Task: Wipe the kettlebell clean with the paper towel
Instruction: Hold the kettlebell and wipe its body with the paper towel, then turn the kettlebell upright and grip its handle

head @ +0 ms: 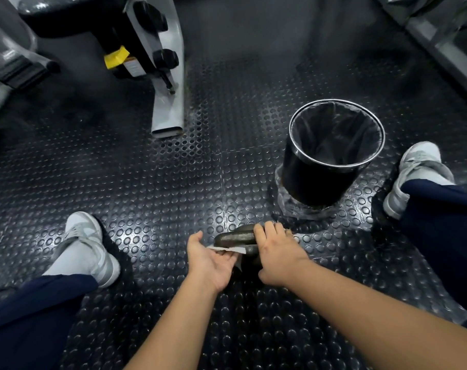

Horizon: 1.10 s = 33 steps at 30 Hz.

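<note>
In the head view we saw the kettlebell (235, 237) lying on the studded floor (173, 182), just in front of the black bin (320, 182). Our right hand (277, 252) had its fingers curled over the top, grasping it. Our left hand (208, 260) held the paper towel (228, 249) in curled fingers against the kettlebell's side.

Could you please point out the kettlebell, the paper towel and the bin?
kettlebell (235, 236): head view, on its bare grey metal.
paper towel (231, 249): head view, on its white edge.
bin (316, 181): head view, on its black outer wall.
</note>
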Each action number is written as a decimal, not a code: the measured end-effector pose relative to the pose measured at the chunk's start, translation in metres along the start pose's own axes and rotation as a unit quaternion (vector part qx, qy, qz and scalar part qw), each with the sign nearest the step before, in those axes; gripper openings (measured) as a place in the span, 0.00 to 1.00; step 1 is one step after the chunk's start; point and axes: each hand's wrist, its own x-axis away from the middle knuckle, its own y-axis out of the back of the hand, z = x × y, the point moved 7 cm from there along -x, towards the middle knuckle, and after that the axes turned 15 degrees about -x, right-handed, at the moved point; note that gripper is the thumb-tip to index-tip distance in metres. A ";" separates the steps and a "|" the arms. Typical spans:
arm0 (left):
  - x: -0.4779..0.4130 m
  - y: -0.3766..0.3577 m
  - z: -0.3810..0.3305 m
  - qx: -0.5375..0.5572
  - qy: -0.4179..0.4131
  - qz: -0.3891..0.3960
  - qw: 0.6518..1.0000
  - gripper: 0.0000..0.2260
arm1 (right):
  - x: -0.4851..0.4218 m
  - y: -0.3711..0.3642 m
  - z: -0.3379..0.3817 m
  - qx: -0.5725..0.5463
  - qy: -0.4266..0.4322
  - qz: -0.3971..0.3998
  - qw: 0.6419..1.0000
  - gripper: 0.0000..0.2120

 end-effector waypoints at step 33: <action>0.015 0.042 -0.014 -0.163 -0.013 -0.017 0.986 0.19 | 0.001 0.000 -0.002 -0.020 0.010 0.010 1.000 0.49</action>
